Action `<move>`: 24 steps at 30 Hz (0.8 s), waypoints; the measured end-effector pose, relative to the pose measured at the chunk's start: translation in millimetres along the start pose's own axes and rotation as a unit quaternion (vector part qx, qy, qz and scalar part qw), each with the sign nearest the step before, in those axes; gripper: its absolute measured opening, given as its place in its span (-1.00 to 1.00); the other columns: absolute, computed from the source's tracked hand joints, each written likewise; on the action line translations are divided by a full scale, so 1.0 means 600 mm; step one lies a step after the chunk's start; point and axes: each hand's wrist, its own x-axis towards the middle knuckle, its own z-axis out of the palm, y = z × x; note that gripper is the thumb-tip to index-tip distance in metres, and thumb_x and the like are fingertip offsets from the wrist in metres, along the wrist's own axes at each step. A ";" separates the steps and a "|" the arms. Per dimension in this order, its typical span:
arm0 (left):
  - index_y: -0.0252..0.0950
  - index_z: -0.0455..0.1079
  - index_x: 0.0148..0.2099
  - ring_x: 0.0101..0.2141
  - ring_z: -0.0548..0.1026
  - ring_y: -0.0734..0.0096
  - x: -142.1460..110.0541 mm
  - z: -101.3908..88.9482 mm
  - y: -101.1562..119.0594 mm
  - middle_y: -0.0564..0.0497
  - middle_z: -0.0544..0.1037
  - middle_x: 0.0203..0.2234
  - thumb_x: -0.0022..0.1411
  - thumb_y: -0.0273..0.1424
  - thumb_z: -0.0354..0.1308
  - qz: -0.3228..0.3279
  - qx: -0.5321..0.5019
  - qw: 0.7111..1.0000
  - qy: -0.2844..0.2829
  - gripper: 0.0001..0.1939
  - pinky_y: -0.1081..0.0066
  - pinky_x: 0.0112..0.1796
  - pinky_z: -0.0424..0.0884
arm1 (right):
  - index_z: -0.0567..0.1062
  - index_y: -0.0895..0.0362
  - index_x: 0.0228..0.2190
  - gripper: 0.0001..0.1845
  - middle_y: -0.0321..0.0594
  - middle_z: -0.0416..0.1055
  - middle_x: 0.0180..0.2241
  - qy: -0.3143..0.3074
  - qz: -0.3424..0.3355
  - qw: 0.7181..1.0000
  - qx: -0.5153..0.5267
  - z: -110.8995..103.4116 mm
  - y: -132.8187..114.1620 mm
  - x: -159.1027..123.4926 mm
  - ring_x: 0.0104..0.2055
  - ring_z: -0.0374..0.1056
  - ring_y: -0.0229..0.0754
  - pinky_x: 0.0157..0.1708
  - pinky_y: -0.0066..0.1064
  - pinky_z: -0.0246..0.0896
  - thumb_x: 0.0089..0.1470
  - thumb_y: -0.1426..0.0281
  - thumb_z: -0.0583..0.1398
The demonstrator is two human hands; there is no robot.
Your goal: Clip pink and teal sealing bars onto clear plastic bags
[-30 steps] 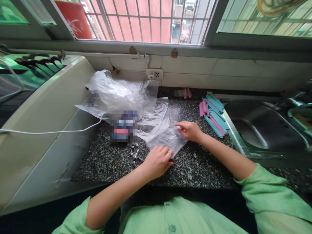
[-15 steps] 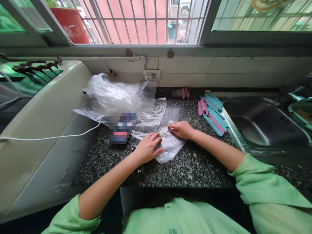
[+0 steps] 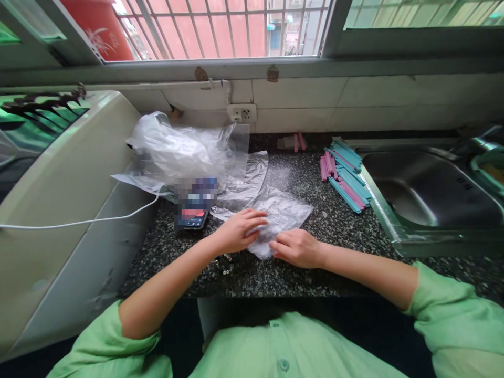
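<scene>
A clear plastic bag (image 3: 289,209) lies spread, wrinkled, on the dark speckled counter in front of me. My left hand (image 3: 244,230) rests over its left side, fingers stretched out and slightly bent. At the near right edge of the bag, the fingers of my right hand (image 3: 296,248) are curled and closed on the plastic. The fingertips' exact grip is partly hidden. Another flat clear bag (image 3: 252,176) lies just beyond, beside a phone (image 3: 193,220) with its screen lit. Small shiny bits (image 3: 227,272) are scattered near my left wrist.
A large heap of clear plastic bags (image 3: 169,144) sits at the back left, with a white cable (image 3: 118,218) running left. Pink and turquoise strips (image 3: 346,178) are piled beside the steel sink (image 3: 429,194). Two pink strips (image 3: 300,142) lie near the wall socket (image 3: 247,113).
My right hand has moved toward me, from the bag's far right side to its near edge. My left hand has shifted slightly away from me. The bag's far right corner now lies uncovered.
</scene>
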 end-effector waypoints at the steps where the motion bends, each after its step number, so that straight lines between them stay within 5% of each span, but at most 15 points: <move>1: -0.26 0.38 -0.07 -0.06 0.38 0.32 0.002 0.006 0.007 -0.07 0.45 -0.05 0.18 -0.48 -0.04 0.007 -0.016 1.000 -0.021 -0.72 0.24 -0.03 0.31 | 0.43 0.16 -0.44 -0.73 -0.26 0.29 -0.55 0.003 0.002 1.000 -0.004 0.004 -0.004 -0.001 -0.54 0.16 -0.30 -0.54 -0.41 -0.07 0.18 0.39 -0.01; 5: -0.28 0.35 -0.01 0.01 0.34 0.26 -0.012 0.021 0.021 -0.12 0.39 0.03 0.22 -0.33 -0.03 0.000 -0.029 0.999 -0.033 -0.68 0.22 0.01 0.26 | 0.43 0.15 -0.49 -0.71 -0.26 0.30 -0.56 0.009 -0.010 1.000 -0.005 0.000 -0.003 -0.027 -0.54 0.17 -0.29 -0.55 -0.42 -0.02 0.15 0.49 -0.02; 10: -0.27 0.19 0.15 0.11 0.23 0.16 -0.034 0.014 0.018 -0.17 0.30 0.10 0.04 -0.03 0.11 0.029 -0.028 0.999 -0.021 -0.32 0.17 0.07 0.17 | 0.46 0.13 -0.38 -0.78 -0.20 0.40 -0.46 0.058 0.086 0.990 0.097 -0.028 0.014 -0.074 -0.46 0.27 -0.29 -0.48 -0.47 0.16 0.12 0.48 0.01; 14: -0.30 0.12 0.19 0.12 0.20 0.10 -0.030 0.016 0.015 -0.21 0.28 0.12 -0.12 0.05 0.18 0.050 -0.010 0.998 -0.030 -0.12 0.15 0.08 0.14 | 0.46 0.11 -0.38 -0.83 -0.19 0.40 -0.42 0.124 0.253 0.925 0.254 -0.050 0.027 -0.093 -0.40 0.34 -0.27 -0.45 -0.46 0.26 0.11 0.44 0.06; 18: -0.28 0.21 0.13 0.07 0.26 0.11 -0.009 0.040 0.013 -0.18 0.33 0.08 0.01 -0.27 0.20 0.008 0.038 0.999 0.027 -0.38 0.13 0.04 0.20 | 0.45 0.11 -0.46 -0.83 -0.21 0.37 -0.46 0.162 0.349 0.872 0.303 -0.059 0.036 -0.106 -0.44 0.32 -0.25 -0.48 -0.43 0.26 0.09 0.36 0.09; 22: -0.25 0.46 -0.20 -0.11 0.41 0.25 0.015 0.064 0.007 -0.07 0.51 -0.15 0.01 -0.61 0.04 -0.013 0.011 0.995 0.102 -0.68 0.23 -0.11 0.35 | 0.46 0.09 -0.30 -0.84 -0.23 0.37 -0.43 0.083 0.304 0.898 0.307 -0.057 0.050 -0.120 -0.48 0.29 -0.29 -0.48 -0.44 0.26 0.05 0.40 0.11; 24: -0.26 0.47 -0.30 -0.19 0.44 0.31 0.022 0.068 0.005 -0.04 0.55 -0.23 -0.02 -0.66 -0.01 -0.022 -0.027 0.992 0.122 -0.69 0.26 -0.16 0.39 | 0.40 0.07 -0.13 -0.65 -0.21 0.37 -0.35 0.028 0.300 0.915 0.268 -0.052 0.061 -0.125 -0.42 0.30 -0.26 -0.42 -0.41 0.28 -0.03 0.42 0.17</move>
